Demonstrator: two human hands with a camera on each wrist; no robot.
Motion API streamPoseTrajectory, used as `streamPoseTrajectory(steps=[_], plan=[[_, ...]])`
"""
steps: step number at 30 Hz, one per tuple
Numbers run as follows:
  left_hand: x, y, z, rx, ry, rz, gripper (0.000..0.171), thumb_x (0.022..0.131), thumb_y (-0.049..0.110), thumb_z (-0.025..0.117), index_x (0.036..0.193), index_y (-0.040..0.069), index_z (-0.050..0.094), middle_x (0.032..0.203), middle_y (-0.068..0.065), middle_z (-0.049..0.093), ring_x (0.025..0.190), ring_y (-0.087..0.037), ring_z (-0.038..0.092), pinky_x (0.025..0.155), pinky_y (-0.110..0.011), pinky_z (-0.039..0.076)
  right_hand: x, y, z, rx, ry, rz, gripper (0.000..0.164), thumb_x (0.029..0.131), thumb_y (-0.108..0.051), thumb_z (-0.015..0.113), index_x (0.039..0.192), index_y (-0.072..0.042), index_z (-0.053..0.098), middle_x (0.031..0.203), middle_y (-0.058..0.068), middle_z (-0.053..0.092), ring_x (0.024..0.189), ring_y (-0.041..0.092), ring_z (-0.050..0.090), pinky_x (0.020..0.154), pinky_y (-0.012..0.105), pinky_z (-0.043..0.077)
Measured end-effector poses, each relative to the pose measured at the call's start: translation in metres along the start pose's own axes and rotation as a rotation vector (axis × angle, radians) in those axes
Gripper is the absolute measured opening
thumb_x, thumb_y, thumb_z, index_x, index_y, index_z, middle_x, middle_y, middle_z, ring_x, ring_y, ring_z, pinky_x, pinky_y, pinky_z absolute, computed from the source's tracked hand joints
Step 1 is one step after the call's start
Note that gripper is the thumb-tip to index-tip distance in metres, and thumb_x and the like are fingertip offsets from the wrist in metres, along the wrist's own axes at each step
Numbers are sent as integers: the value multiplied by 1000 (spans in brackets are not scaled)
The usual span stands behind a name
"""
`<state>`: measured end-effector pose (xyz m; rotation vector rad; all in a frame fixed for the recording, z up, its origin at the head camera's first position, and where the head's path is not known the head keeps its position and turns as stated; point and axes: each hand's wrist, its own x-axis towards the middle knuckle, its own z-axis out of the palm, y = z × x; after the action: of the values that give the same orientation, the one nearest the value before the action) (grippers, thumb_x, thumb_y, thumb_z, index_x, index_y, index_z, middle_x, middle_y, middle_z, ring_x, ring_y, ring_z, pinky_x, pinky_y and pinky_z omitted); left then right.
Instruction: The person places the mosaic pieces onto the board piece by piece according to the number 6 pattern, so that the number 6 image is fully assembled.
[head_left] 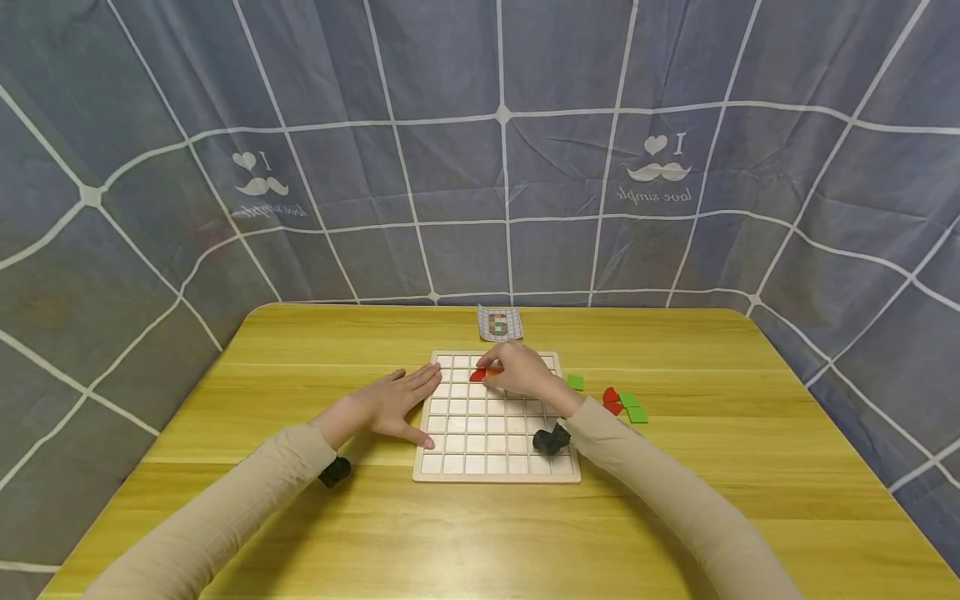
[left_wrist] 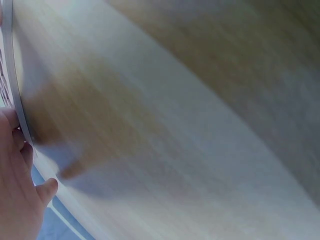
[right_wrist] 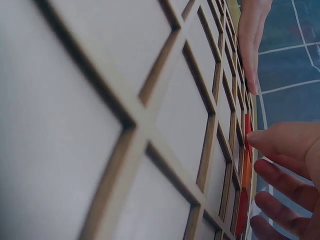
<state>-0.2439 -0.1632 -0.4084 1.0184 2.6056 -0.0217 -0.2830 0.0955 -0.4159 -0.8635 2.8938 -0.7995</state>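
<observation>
A wooden grid board (head_left: 497,478) with white square cells lies on the table. My left hand (head_left: 397,404) rests along its left edge, fingers straight and spread; in the left wrist view the left hand (left_wrist: 20,185) appears at the lower left. Over the upper cells, my right hand (head_left: 517,371) pinches a small red tile with a rounded side (head_left: 477,376) between thumb and index finger. In the right wrist view the thumb touches this red tile (right_wrist: 247,131). An orange tile (right_wrist: 246,172) and another red tile (right_wrist: 241,212) sit beside it, under the other fingers.
A patterned paper card (head_left: 499,323) lies behind the board. To its right are a green tile (head_left: 575,382), two red tiles (head_left: 612,400) and two more green tiles (head_left: 633,407). A grey curtain (head_left: 465,167) with white lines hangs behind the table.
</observation>
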Motion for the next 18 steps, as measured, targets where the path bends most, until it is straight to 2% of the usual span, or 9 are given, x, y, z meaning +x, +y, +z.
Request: streamPoseTrajectory(steps=[6,11,18], plan=[[-1,1,0,4,4,2,113,79,74,55,155,5,8,163,-12,1,151,-27,6,120,-54,14,-8,4,-8,26,-4,31,25,85,-18,73,109,-15,74,110,3,71,91,18,67,71,31,54],[-2,1,-1,7,5,4,113,79,74,55,155,5,7,163,-13,1,151,-28,6,120,-54,14,-18,10,-20,47,16,82,26,86,-20,71,112,-14,73,115,3,69,101,21,63,79,36,54],[-2,2,-1,-1,10,7,113,79,74,55,155,4,8,163,-13,1,151,-28,6,120,-54,14,-35,25,-37,28,56,97,27,87,-22,71,112,-14,72,112,3,70,101,24,62,80,39,53]])
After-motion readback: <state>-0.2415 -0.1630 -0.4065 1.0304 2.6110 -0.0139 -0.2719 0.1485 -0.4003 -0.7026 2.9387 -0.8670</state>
